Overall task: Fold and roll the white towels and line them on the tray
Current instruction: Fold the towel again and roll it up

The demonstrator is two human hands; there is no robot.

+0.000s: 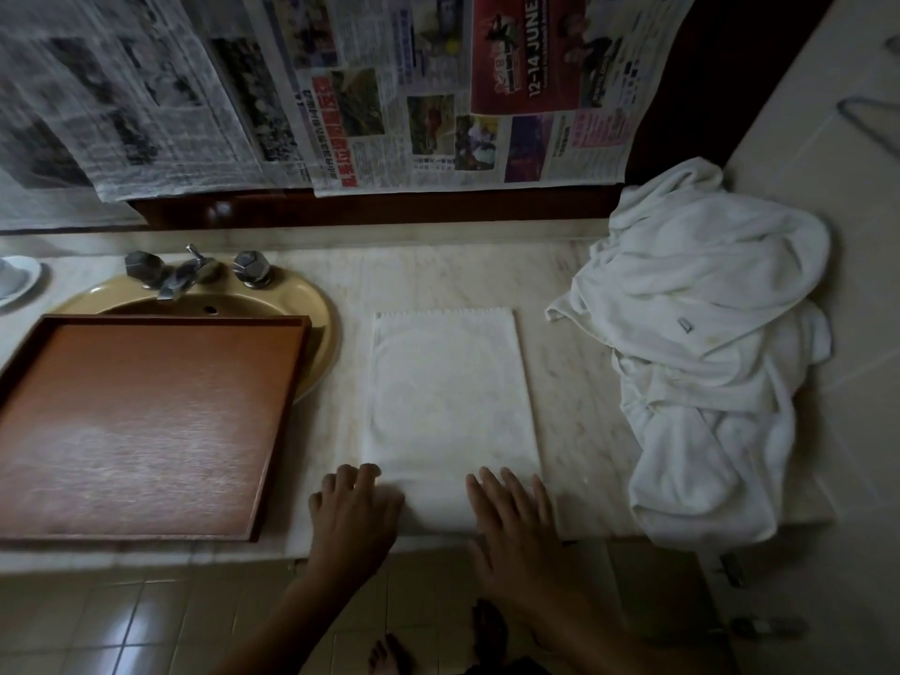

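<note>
A white towel (450, 392) lies folded flat as a long rectangle on the marble counter, in the middle of the head view. Its near end bulges up a little between my hands. My left hand (355, 513) rests on the near left corner with its fingers bent over the cloth. My right hand (516, 518) lies flat on the near right corner, fingers straight. The brown wooden tray (146, 421) sits to the left, partly over the sink, with nothing on it. A heap of loose white towels (706, 343) lies at the right end of the counter.
A yellow sink (311, 304) with a metal tap (195, 272) sits behind the tray. Newspaper sheets (341, 90) hang over the wall behind. A white dish (19, 280) stands at far left. The counter's front edge runs just under my wrists, tiled floor below.
</note>
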